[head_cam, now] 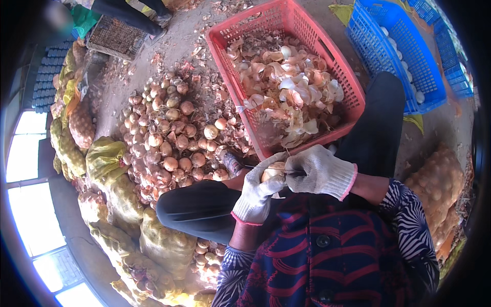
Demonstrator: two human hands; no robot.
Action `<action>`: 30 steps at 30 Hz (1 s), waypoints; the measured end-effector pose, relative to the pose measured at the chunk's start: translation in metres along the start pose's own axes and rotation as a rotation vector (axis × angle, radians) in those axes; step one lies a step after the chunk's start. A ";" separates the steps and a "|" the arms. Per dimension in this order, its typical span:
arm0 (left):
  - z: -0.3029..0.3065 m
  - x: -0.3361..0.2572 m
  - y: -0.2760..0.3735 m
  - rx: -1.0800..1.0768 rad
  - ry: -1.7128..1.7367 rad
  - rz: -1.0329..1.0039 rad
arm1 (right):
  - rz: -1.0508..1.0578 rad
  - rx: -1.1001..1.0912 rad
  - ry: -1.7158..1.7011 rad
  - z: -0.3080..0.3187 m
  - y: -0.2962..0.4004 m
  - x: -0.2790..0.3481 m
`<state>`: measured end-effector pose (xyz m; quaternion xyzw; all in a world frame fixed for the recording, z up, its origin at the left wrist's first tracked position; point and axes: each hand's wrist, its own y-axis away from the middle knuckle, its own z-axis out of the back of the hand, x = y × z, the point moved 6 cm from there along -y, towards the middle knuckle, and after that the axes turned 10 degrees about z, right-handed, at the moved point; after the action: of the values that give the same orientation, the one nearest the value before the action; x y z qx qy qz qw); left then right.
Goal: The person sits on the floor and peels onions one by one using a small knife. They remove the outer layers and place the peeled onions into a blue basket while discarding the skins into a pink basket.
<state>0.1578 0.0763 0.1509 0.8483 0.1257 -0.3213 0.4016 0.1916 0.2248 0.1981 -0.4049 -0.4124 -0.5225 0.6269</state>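
My left hand [257, 190], in a white knitted glove with a pink cuff, holds an onion [273, 172] over my lap. My right hand [320, 172], gloved alike, is closed at the onion's right side; a thin dark tool, perhaps a knife blade, shows between the fingers. Just beyond both hands stands a red plastic crate [351, 90] heaped with onion skins [295, 90]. A large pile of unpeeled onions [172, 130] lies on the floor to the left of the crate.
Blue plastic crates [431, 82] with white peeled onions stand at the upper right. Filled mesh sacks [165, 241] line the left side; another sack [439, 188] lies at the right. At the upper left, a person's legs [132, 17] are beside a shallow crate [115, 37].
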 end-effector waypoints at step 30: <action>-0.019 0.002 -0.003 0.077 0.152 -0.161 | -0.419 -0.110 -0.836 0.029 0.019 -0.037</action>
<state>0.1668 0.0925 0.1568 0.8723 0.2109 -0.2918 0.3310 0.2038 0.2666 0.1718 -0.5210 -0.6743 -0.4509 0.2656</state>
